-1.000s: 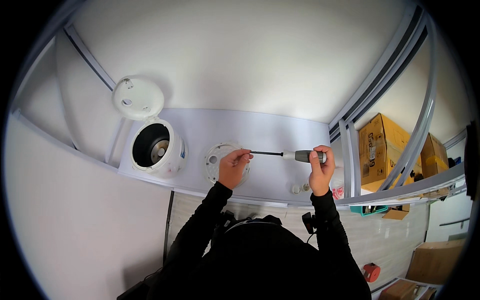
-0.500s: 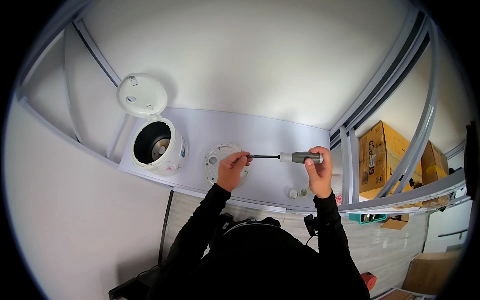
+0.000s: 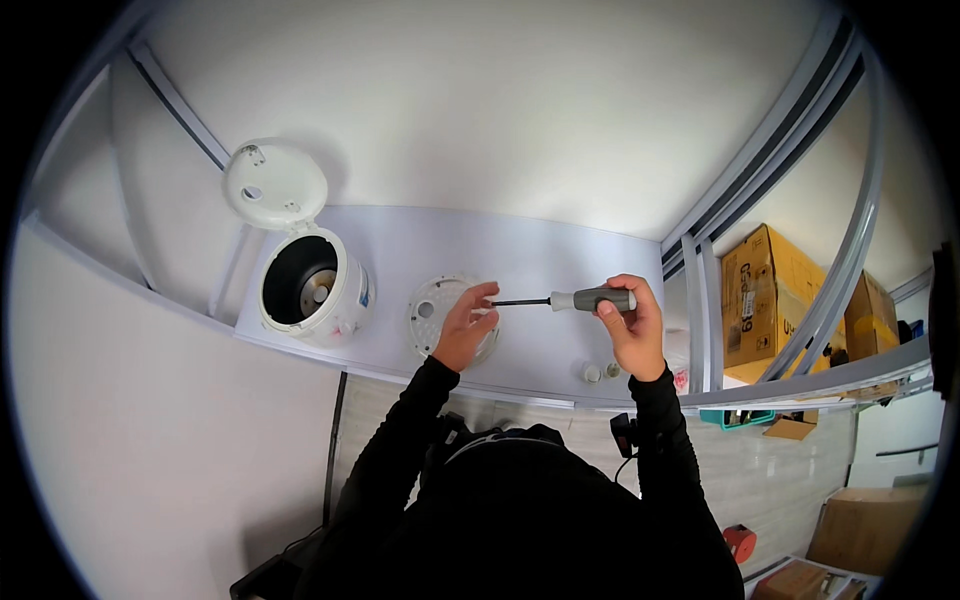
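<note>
My right hand [image 3: 640, 325] is wrapped round the grey handle of a screwdriver [image 3: 525, 301], which lies level above the table with its dark shaft toward the left. At the shaft's tip is my left hand [image 3: 465, 328], its thumb and fingers apart on either side of the tip. Whether a small part sits at the tip is too fine to make out. Beneath my left hand lies a round white perforated cover [image 3: 426, 310], partly hidden by it. To the left stands a white rice cooker [image 3: 345, 310], its lid [image 3: 275, 185] raised and its dark inside showing.
Two small round containers [image 3: 592, 373] stand near the table's front edge, below my right hand. The pale table [image 3: 560, 250] meets a white wall at the back. Metal frame posts [image 3: 702, 300] rise at the right, with cardboard boxes [image 3: 765, 290] beyond them.
My left thumb and fingers have spread from their pinch at the screwdriver's tip. My right hand has shifted slightly up and its grip on the handle has changed. The view has tilted a little.
</note>
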`<state>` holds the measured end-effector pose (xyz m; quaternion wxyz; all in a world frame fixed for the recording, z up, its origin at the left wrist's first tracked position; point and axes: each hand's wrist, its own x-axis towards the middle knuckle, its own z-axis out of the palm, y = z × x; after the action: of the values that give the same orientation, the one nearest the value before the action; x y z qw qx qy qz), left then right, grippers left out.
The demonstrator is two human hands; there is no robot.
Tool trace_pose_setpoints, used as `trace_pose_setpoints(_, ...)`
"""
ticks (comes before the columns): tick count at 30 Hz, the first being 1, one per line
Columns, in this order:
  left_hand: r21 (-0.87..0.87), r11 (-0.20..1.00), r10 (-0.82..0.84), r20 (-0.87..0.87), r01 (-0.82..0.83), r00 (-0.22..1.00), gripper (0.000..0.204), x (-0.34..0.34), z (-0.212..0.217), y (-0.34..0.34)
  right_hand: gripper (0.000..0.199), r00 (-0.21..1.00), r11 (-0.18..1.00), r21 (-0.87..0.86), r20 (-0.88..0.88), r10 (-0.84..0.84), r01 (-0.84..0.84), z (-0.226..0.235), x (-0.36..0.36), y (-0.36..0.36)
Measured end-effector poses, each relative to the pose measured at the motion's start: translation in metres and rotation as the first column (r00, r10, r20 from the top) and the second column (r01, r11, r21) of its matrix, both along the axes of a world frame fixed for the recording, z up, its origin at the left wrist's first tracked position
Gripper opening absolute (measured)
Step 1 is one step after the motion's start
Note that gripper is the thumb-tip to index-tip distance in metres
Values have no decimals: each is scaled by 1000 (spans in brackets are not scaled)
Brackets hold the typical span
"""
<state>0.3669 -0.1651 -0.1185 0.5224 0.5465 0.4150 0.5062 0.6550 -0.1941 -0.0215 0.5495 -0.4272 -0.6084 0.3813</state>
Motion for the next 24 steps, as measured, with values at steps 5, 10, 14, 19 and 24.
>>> trace_pose_setpoints(5, 280, 959, 184, -710, 33, 680, 35, -14, -29, 2, 37, 856, 982, 189, 507, -103, 7, 23, -31, -2)
trace_pose_setpoints(10, 134, 987, 70, -852, 86, 519, 24, -16, -42, -3, 33, 805, 990, 132, 592, -39, -49, 16, -65, -1)
trace_pose_setpoints(14, 196, 974, 107, -843, 117, 526, 24, -22, -50, -3, 32, 795, 991, 129, 604, -50, -35, 13, -86, 2)
trace_pose_setpoints(19, 237, 961, 121, -824, 142, 554, 25, -28, -55, -3, 32, 765, 993, 119, 640, -68, -12, 14, -101, 5)
trace_pose_setpoints(24, 266, 948, 117, -800, 173, 589, 24, -31, -61, -2, 31, 748, 995, 97, 660, -70, 8, 14, -110, 6)
